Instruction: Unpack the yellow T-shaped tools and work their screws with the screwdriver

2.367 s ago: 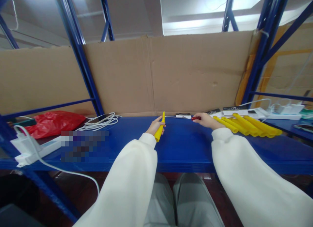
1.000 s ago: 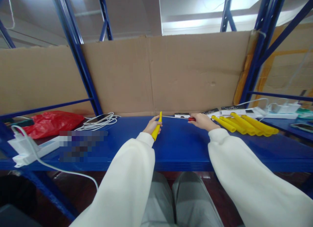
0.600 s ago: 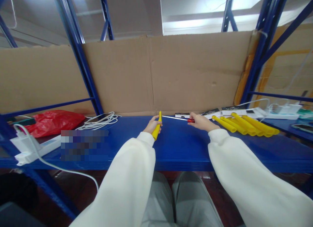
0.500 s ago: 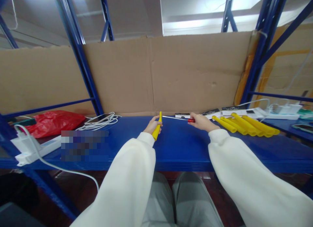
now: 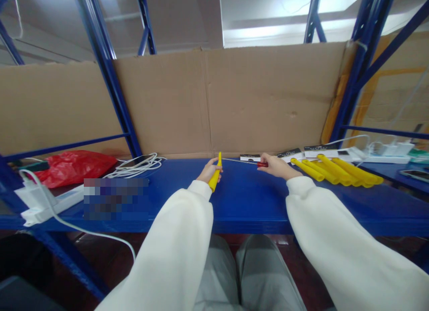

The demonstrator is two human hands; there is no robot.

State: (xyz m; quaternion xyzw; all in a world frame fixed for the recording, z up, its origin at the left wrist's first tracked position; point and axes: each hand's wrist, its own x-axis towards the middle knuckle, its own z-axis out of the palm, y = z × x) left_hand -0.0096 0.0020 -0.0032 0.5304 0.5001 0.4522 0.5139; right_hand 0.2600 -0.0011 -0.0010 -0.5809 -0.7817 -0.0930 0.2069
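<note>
My left hand [image 5: 208, 170] is closed around a yellow plastic handle [image 5: 214, 180], a tapered tube held upright and leaning slightly. In my right hand [image 5: 275, 166] is a screwdriver [image 5: 262, 164] with a red handle, gripped at its handle end. Its long thin metal shaft points left, and the tip meets or comes very near the upper part of the yellow handle; whether they touch I cannot tell. Several more yellow handles [image 5: 338, 171] lie side by side to the right of my right hand.
Behind the blue bench [image 5: 248, 208] stands a cardboard panel [image 5: 268, 101]. White boxes [image 5: 250, 158] line its back edge. At left are a red plastic bag [image 5: 78, 167], a coiled white cable [image 5: 139, 166] and a power strip [image 5: 69, 199]. A phone [image 5: 415, 174] lies far right.
Both hands stay in nearly the same place. The screwdriver's shaft looks duller than before, its bright glint gone.
</note>
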